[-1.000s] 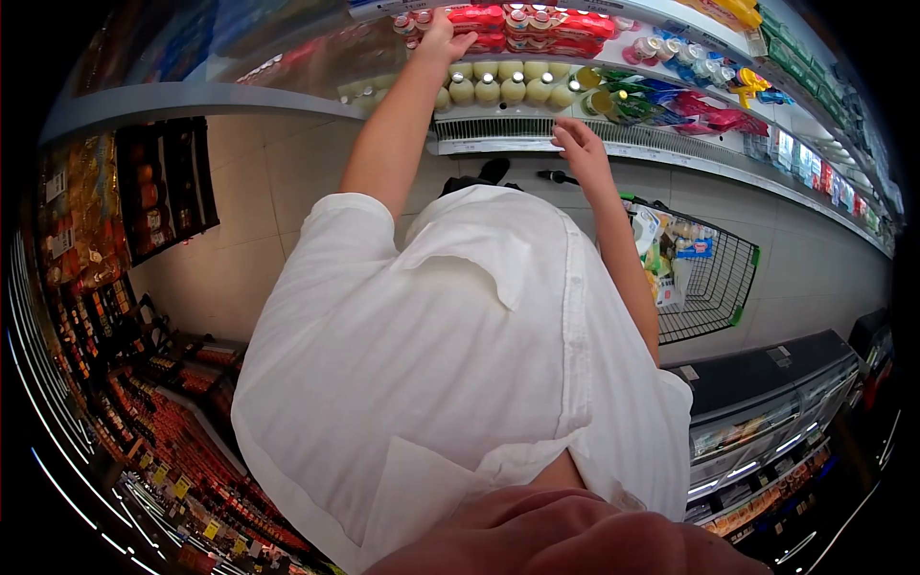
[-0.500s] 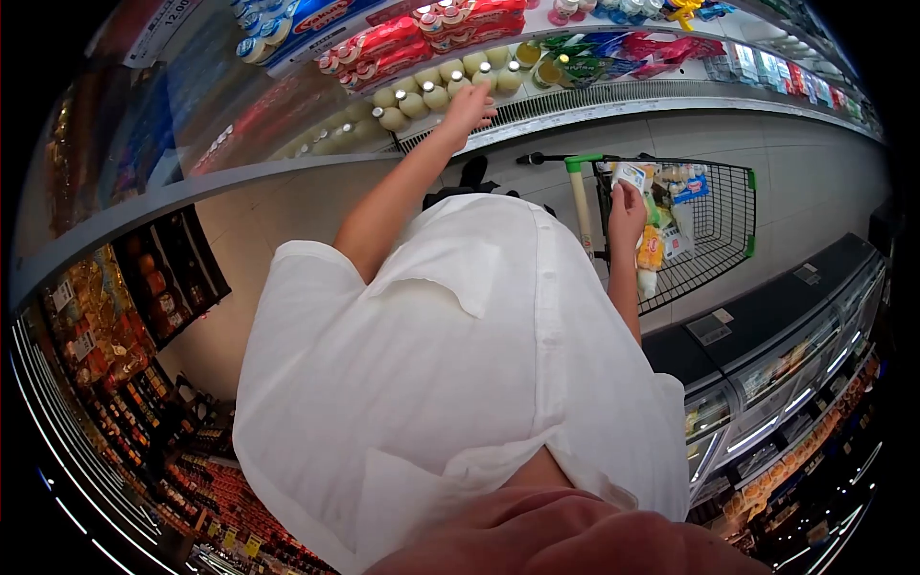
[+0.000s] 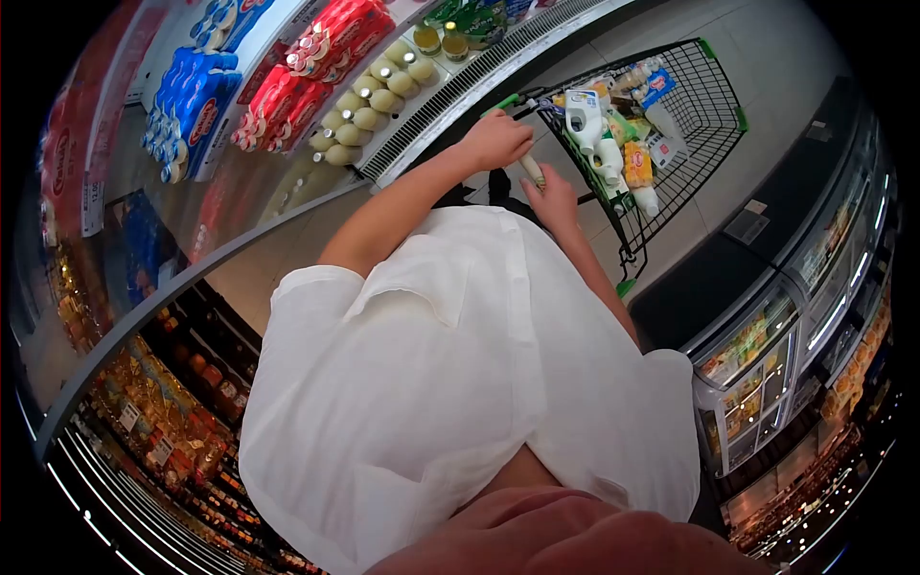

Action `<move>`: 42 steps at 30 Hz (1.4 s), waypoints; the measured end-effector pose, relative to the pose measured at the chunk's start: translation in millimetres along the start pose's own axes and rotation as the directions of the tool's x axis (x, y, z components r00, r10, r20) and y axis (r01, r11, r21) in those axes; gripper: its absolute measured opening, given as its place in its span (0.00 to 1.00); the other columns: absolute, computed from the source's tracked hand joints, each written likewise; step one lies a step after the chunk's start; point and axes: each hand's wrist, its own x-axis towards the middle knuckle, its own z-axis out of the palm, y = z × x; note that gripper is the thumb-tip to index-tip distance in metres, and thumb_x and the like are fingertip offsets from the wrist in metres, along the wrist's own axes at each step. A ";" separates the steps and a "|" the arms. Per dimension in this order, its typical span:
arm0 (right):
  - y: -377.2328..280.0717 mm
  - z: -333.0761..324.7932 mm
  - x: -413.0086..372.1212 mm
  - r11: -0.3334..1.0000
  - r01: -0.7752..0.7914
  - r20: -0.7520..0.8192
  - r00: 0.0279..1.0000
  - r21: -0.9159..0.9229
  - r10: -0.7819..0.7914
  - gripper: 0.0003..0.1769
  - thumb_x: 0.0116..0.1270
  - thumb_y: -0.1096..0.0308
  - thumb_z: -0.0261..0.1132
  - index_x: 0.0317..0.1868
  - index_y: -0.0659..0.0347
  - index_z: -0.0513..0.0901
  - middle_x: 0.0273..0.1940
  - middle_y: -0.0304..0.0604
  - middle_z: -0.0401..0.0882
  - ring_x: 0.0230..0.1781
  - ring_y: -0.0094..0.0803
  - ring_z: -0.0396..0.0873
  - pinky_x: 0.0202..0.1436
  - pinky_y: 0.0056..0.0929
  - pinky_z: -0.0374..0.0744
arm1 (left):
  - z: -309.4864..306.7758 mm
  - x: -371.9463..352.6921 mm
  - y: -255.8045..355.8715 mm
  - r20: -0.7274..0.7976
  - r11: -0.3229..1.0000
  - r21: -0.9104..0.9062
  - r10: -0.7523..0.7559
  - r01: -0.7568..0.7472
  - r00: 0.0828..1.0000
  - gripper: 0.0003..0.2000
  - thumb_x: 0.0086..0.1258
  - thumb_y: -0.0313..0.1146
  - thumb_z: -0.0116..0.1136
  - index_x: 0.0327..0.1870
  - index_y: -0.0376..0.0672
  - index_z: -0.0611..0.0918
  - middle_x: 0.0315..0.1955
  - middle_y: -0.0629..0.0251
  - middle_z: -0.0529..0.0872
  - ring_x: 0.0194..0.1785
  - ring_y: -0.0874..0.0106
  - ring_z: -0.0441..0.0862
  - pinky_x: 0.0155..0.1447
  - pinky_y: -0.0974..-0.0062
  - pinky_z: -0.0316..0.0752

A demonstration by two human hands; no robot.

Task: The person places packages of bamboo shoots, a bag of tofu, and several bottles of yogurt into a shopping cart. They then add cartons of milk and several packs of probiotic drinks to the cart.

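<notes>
In the head view, my left hand [image 3: 496, 141] is wrapped over the cream handle [image 3: 530, 169] of a black wire shopping cart [image 3: 704, 144]. My right hand [image 3: 554, 199] is closed around the same handle, closer to its lower end. Inside the cart, near the handle, lie white jugs [image 3: 583, 120]. Beside them are an orange-yellow package [image 3: 637, 165], a white-and-grey packet [image 3: 668, 150] and a blue pack [image 3: 657, 88]. My fingers partly hide the handle.
Left of the cart runs a chilled shelf with round cream-coloured bottles [image 3: 366, 118], red multipacks [image 3: 335, 38] and blue multipacks [image 3: 196, 110]. On the right stands a long dark-topped freezer [image 3: 714, 264] with glass sides. Grey floor tiles [image 3: 599, 235] show between them.
My left hand has left the shelf bottles and taken the cart handle. My right hand has moved from a white item in the cart onto the handle. The view has turned.
</notes>
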 end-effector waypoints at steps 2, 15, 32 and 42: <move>-13.5 -9.5 -3.4 0.999 -0.020 0.026 0.999 -0.038 0.021 0.24 0.76 0.48 0.73 0.62 0.53 0.84 0.46 0.54 0.92 0.46 0.62 0.91 0.48 0.61 0.86 | 6.1 7.3 5.8 0.017 0.994 0.103 -0.047 0.045 0.999 0.13 0.84 0.45 0.59 0.40 0.47 0.87 0.30 0.61 0.89 0.44 0.56 0.90 0.60 0.55 0.76; -19.7 1.2 -25.0 0.985 -0.103 -0.080 0.993 -0.141 0.092 0.19 0.73 0.48 0.73 0.52 0.54 0.84 0.44 0.47 0.91 0.46 0.53 0.92 0.47 0.57 0.88 | 7.6 27.3 18.7 0.218 0.965 0.175 -0.231 0.195 0.948 0.20 0.82 0.48 0.55 0.40 0.45 0.94 0.35 0.48 0.95 0.41 0.45 0.95 0.50 0.47 0.89; 12.6 -15.4 -42.3 0.786 -0.205 -0.239 0.882 0.583 0.407 0.18 0.76 0.59 0.79 0.57 0.61 0.91 0.45 0.46 0.96 0.44 0.33 0.97 0.47 0.33 0.92 | 2.6 2.5 28.6 0.358 0.971 0.161 -0.226 0.178 0.906 0.24 0.85 0.53 0.51 0.43 0.44 0.93 0.38 0.48 0.96 0.43 0.45 0.95 0.51 0.46 0.89; 89.4 -152.3 18.8 0.508 -0.297 0.143 0.936 0.809 0.321 0.22 0.86 0.58 0.70 0.70 0.62 0.86 0.60 0.40 0.92 0.57 0.27 0.90 0.57 0.29 0.88 | 8.2 15.2 41.9 0.343 0.917 0.225 -0.391 0.329 0.854 0.22 0.82 0.54 0.57 0.43 0.45 0.92 0.36 0.52 0.96 0.42 0.47 0.95 0.49 0.47 0.88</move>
